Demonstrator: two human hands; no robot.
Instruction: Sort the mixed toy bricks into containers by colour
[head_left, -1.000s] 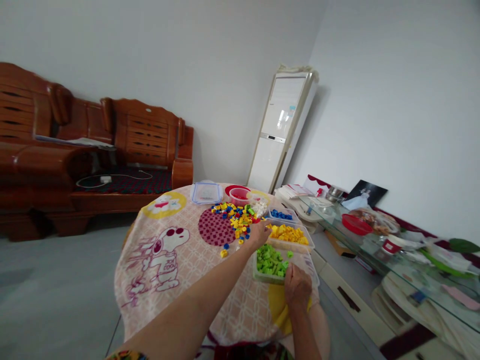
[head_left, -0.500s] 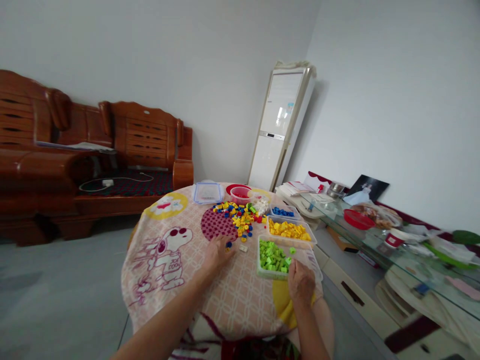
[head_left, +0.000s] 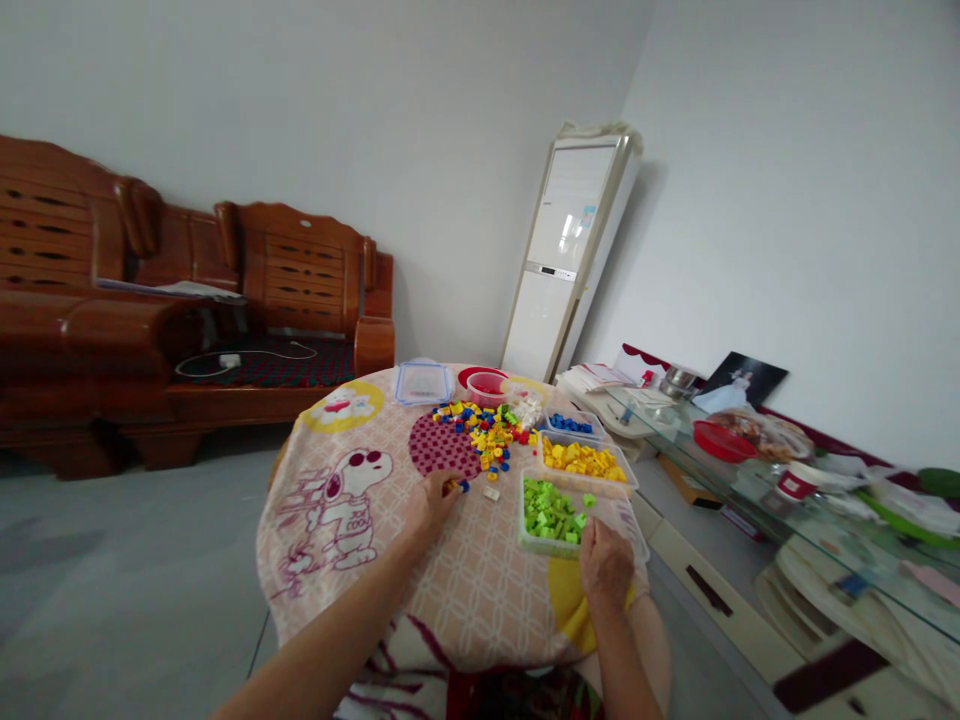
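My left hand is closed near the middle of the round table, with small yellow and blue blocks at its fingertips. A white block lies just to its right. Beyond it spreads a loose pile of mixed blocks, mostly yellow, blue and red. My right hand is curled at the right edge of a clear box of green blocks; whatever its fingers hold is hidden. Behind that box stand a box of yellow blocks and a box of blue blocks.
At the table's far side are a blue-rimmed lid, a round tub with red pieces and a heap of white blocks. A patterned cloth covers the table. A cluttered glass-topped cabinet stands at the right.
My left hand has drawn its fingers together around the small yellow and blue blocks. My right hand has hardly moved. The whole view has shifted slightly.
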